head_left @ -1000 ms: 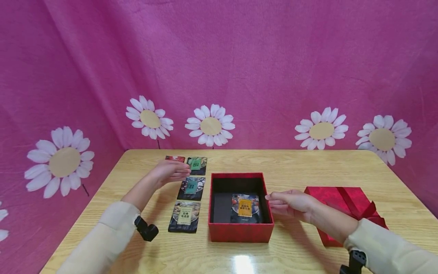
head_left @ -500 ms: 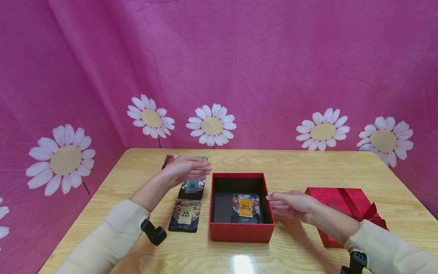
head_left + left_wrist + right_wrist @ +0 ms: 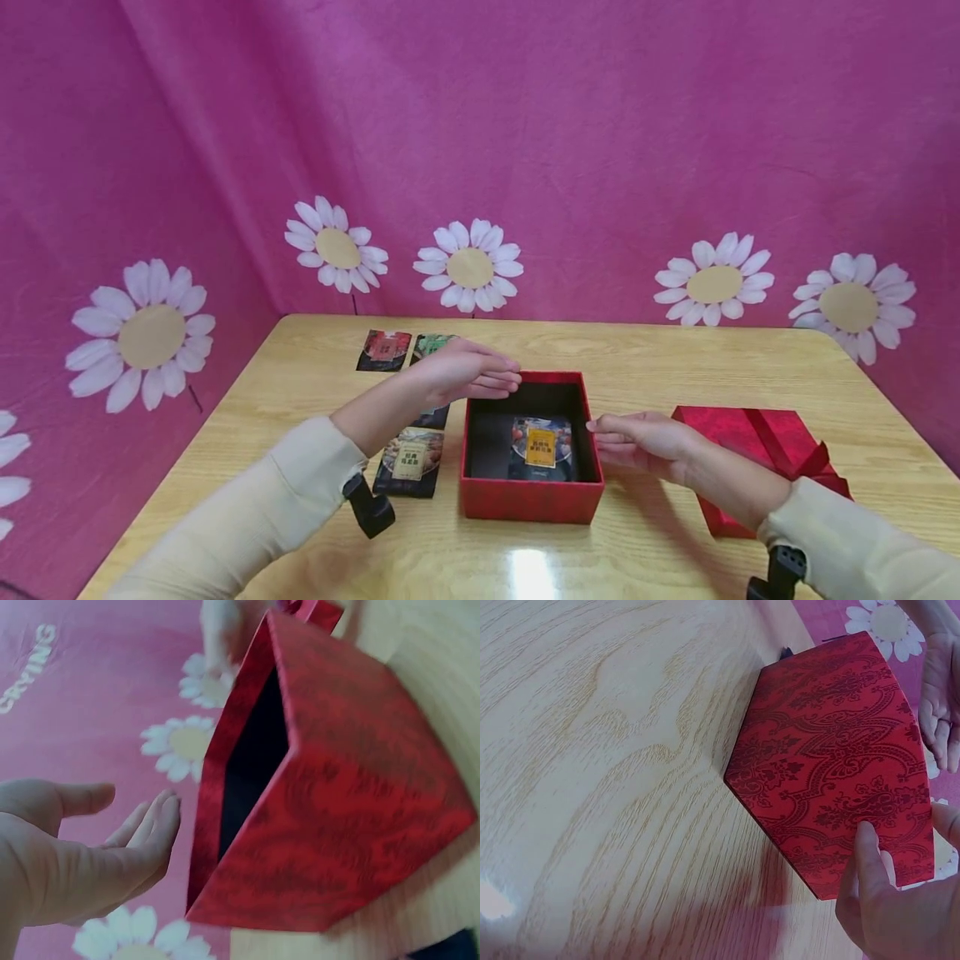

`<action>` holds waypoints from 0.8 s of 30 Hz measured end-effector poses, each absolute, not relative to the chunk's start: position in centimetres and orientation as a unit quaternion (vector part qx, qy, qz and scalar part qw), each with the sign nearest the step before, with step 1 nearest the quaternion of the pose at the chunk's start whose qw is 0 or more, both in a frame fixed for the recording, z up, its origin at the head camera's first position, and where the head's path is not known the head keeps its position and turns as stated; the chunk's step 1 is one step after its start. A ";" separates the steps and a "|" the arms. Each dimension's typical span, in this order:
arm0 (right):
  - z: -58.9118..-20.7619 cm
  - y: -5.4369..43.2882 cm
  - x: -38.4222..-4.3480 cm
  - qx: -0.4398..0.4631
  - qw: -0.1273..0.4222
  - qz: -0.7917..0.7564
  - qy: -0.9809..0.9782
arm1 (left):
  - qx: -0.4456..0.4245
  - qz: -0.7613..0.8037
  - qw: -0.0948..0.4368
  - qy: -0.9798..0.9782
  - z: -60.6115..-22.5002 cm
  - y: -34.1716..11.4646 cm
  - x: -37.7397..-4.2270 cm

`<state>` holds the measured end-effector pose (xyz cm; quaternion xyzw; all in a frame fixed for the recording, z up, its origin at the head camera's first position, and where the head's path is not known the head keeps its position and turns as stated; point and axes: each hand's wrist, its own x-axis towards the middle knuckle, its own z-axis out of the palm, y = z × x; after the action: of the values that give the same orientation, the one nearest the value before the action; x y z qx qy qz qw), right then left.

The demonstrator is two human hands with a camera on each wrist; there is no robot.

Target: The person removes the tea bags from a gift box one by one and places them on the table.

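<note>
A red patterned gift box (image 3: 532, 500) with a black inside stands uncovered on the table. A flat dark packet with a yellow label (image 3: 541, 450) lies in it. My right hand (image 3: 645, 446) pinches the box's right wall, its thumb at the rim and its fingers on the outer side. My left hand (image 3: 472, 372), holding nothing, hovers by the back left corner of the box, fingers straight. In the left wrist view, thumb and fingers of the left hand (image 3: 97, 855) are spread apart beside the box opening.
Left of the box lie a red-labelled packet (image 3: 384, 350), a green packet (image 3: 430, 343) and a pale-labelled packet (image 3: 410, 462). Another dark packet (image 3: 435, 417) is mostly hidden by the left arm. The red lid (image 3: 738, 433) with its ribbon bow sits on the right.
My left hand has moved right from over the packets to the back left corner of the box, uncovering the red-labelled packet. The right hand keeps its place on the box wall.
</note>
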<state>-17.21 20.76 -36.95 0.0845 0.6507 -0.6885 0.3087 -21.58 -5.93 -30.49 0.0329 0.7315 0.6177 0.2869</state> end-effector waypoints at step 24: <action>-36.9 20.9 -17.4 0.085 0.316 -0.693 0.642 | -0.133 0.569 0.315 0.748 -33.7 -1.3 -21.0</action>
<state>-17.35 20.91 -36.88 0.0854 0.6423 -0.6932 0.3156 -21.03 -1.25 -33.67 -0.1328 0.7477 0.5690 0.3155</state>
